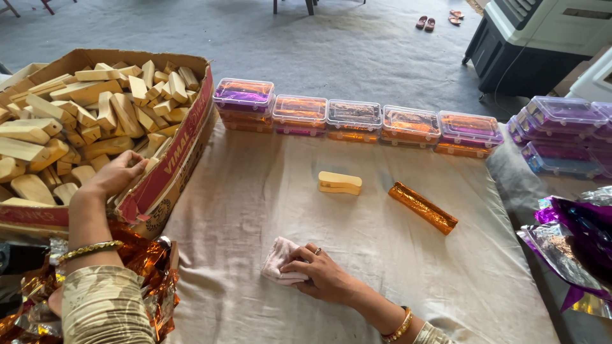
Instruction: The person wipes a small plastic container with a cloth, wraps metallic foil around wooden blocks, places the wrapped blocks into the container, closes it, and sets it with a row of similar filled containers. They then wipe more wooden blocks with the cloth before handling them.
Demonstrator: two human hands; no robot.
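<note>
Left hand (115, 175): we curl it over wooden blocks (76, 114) in the red-edged cardboard box (172, 165).
Right hand (325, 275): we press a pink cloth (277, 261) flat.
Beyond it: clear lidded boxes (357, 121) in a row.

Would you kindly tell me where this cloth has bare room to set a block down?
Free: between the wooden block and the right hand, and right of the foil-wrapped block. Crowded: the row of plastic boxes and the cardboard box, where the left hand reaches.
</note>
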